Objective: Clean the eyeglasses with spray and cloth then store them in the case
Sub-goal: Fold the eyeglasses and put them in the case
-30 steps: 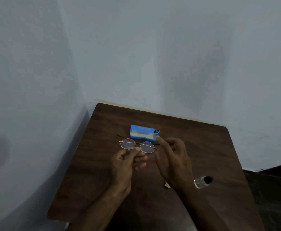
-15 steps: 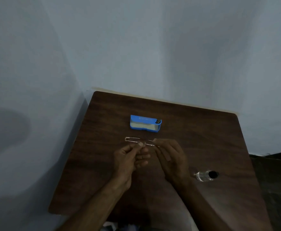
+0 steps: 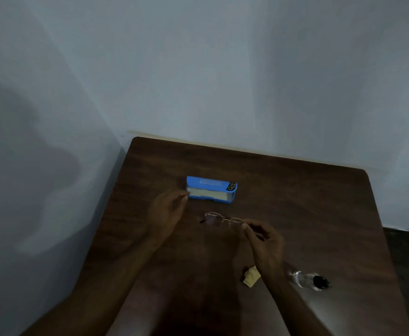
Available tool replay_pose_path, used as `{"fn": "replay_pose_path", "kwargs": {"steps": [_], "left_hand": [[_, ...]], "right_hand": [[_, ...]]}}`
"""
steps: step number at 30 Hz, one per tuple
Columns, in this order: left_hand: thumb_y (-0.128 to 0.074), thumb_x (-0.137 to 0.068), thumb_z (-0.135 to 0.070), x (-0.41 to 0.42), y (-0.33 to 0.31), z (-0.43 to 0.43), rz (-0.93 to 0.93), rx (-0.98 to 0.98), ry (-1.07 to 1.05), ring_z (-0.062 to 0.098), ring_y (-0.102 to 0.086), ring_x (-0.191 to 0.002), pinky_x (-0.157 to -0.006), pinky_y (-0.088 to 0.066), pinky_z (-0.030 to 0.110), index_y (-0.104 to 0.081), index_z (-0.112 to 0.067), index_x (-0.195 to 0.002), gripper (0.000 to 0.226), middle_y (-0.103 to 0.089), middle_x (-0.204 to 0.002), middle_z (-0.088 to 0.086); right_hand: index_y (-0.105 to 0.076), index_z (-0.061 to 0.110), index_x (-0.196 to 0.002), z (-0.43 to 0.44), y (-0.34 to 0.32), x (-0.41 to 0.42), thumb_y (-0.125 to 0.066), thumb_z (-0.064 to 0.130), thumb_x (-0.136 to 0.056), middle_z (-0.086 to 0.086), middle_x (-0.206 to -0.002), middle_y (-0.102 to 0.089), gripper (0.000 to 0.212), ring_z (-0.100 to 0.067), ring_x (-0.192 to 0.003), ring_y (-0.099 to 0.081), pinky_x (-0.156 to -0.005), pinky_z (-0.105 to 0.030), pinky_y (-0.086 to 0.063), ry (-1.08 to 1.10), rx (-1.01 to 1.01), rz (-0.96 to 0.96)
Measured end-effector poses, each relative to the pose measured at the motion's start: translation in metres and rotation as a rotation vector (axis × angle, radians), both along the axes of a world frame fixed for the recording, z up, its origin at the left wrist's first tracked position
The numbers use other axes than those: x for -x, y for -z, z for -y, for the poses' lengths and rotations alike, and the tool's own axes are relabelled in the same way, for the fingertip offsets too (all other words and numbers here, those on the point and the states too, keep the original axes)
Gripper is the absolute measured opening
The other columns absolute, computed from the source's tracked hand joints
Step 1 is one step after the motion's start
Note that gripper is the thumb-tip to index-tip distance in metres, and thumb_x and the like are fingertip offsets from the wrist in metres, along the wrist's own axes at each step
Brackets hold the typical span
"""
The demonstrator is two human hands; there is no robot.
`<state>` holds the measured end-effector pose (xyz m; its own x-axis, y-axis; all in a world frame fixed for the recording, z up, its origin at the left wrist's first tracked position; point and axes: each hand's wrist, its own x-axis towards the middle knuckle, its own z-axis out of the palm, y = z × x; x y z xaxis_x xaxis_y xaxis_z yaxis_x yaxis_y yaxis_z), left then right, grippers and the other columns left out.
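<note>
Thin-rimmed eyeglasses (image 3: 216,219) with folded temples hang just above the dark wooden table (image 3: 307,214), pinched at their right lens by my right hand (image 3: 264,241). My left hand (image 3: 168,209) reaches toward the left end of the blue glasses case (image 3: 210,189); its fingertips touch the case's corner and hold nothing. The case lies open toward me with a pale lining showing. A small folded yellow cloth (image 3: 251,278) lies on the table beside my right wrist. A clear spray bottle (image 3: 307,280) with a black cap lies on its side at the right.
The table stands in a corner, with a pale wall (image 3: 198,81) behind it and another along its left edge. A dark floor strip (image 3: 407,263) shows past the table's right edge.
My left hand let go of the eyeglasses and moved up and left to the case's end. My right hand now holds the glasses alone. The cloth has come into view by my right wrist.
</note>
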<state>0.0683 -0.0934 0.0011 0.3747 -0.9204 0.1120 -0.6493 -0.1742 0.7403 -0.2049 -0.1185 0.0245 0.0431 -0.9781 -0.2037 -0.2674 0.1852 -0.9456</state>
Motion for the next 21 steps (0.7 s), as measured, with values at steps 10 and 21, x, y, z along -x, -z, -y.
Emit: {"fn": "replay_pose_path", "kwargs": {"steps": [10, 21], "left_hand": [[-0.064, -0.103, -0.002, 0.002, 0.036, 0.042, -0.025, -0.262, 0.180, 0.037, -0.061, -0.132, -0.117, -0.041, 0.038, -0.065, 0.001, -0.138, 0.035, -0.065, -0.142, 0.022], [-0.075, -0.096, -0.012, -0.012, 0.040, 0.071, 0.076, -0.262, 0.272, 0.032, -0.064, -0.127, -0.108, -0.042, 0.030, -0.056, -0.007, -0.149, 0.057, -0.058, -0.151, 0.017]], "right_hand": [[-0.081, 0.029, -0.096, 0.026, 0.039, 0.004, -0.077, 0.018, -0.091, 0.004, -0.098, -0.080, 0.012, -0.013, -0.097, -0.075, -0.088, -0.041, -0.059, 0.014, -0.075, 0.068], [-0.082, 0.022, -0.093, 0.060, 0.043, -0.008, -0.077, 0.013, -0.091, -0.001, -0.092, -0.081, 0.011, -0.020, -0.090, -0.076, -0.081, -0.039, -0.060, 0.097, -0.110, 0.133]]}}
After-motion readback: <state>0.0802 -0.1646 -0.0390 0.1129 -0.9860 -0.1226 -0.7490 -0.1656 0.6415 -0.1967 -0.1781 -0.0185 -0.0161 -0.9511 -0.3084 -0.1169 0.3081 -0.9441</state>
